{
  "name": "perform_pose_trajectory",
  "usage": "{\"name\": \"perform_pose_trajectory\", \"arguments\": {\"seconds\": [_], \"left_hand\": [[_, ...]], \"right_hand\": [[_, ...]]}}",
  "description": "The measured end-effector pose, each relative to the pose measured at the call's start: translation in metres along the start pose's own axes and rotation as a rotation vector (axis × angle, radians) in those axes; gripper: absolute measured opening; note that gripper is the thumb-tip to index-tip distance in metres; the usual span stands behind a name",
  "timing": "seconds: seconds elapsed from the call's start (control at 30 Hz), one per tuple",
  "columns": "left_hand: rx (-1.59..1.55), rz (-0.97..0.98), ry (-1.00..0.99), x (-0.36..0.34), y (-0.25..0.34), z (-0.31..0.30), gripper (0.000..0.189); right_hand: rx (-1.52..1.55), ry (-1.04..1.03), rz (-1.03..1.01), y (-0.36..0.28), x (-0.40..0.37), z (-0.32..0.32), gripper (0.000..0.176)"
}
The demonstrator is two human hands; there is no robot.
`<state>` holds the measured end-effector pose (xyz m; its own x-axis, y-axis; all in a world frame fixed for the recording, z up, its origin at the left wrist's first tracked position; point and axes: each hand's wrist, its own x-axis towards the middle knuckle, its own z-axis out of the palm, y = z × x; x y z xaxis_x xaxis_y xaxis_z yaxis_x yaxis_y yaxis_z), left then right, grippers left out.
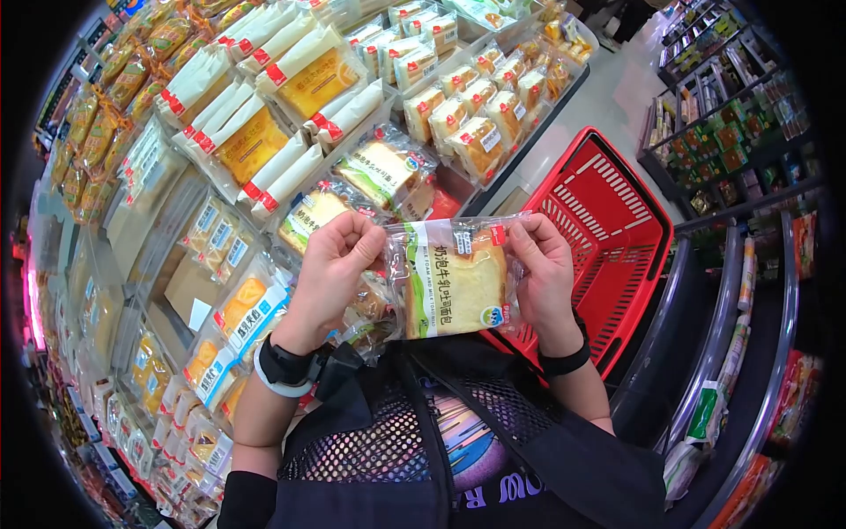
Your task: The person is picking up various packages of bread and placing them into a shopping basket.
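Note:
A clear bag of toast bread (467, 286) with a green and white label stripe is stretched between my two hands, in front of my chest. My left hand (339, 269) pinches the left edge of its wrapper. At the upper right corner, my right hand (542, 264) grips the wrapper between thumb and fingers. Just beyond my left hand, matching bread packs (379, 172) lie in the display. Below the left hand another bagged bread (368, 309) is partly hidden by it.
A red shopping basket (648, 216) stands to the right, beside my right arm. Yellow cakes in paper bags (251, 145) and wrapped sandwiches (480, 137) fill the display ahead. Bread packs with blue labels (251, 309) lie at left. Dark shelves (723, 132) with packaged goods line the right.

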<state>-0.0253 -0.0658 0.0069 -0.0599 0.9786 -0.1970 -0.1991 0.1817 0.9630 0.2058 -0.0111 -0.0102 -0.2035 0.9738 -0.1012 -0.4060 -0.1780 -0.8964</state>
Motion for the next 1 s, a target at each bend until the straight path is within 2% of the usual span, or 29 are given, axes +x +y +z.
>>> {"name": "perform_pose_trajectory", "arguments": {"seconds": [0.07,0.27,0.37,0.43,0.57,0.63,0.73,0.87,0.93,1.0], "left_hand": [[-0.039,-0.033,0.004,0.001,0.001,0.0,0.01],[0.016,0.049,0.033,0.003,0.002,0.002,0.01],[0.0,0.068,0.063,0.001,0.011,0.006,0.015],[0.02,0.065,0.017,0.002,0.008,0.005,0.022],[-0.086,0.046,0.04,0.003,0.005,0.007,0.023],[-0.072,-0.037,-0.023,0.001,0.004,0.009,0.019],[0.172,-0.045,-0.127,-0.001,-0.003,0.012,0.008],[0.114,-0.113,-0.081,0.004,0.002,0.012,0.005],[0.133,-0.012,-0.051,0.009,0.01,0.008,0.006],[0.161,0.005,-0.045,0.014,0.017,0.01,0.007]], "right_hand": [[0.013,-0.012,-0.007,-0.001,0.0,-0.002,0.007],[0.004,-0.043,-0.025,0.001,0.002,-0.009,0.007],[-0.031,-0.028,-0.024,0.002,0.005,-0.013,0.007],[-0.005,-0.027,-0.027,0.004,0.005,-0.016,0.006],[0.019,-0.011,-0.044,0.002,0.008,-0.015,0.006],[0.035,0.022,-0.047,0.0,0.009,-0.016,0.007],[0.049,0.037,-0.043,-0.001,0.011,-0.017,0.007],[0.075,0.018,-0.056,-0.002,0.013,-0.018,0.007],[0.075,0.025,-0.094,-0.01,0.016,-0.016,0.007],[0.066,0.052,-0.128,-0.015,0.018,-0.01,0.007]]}}
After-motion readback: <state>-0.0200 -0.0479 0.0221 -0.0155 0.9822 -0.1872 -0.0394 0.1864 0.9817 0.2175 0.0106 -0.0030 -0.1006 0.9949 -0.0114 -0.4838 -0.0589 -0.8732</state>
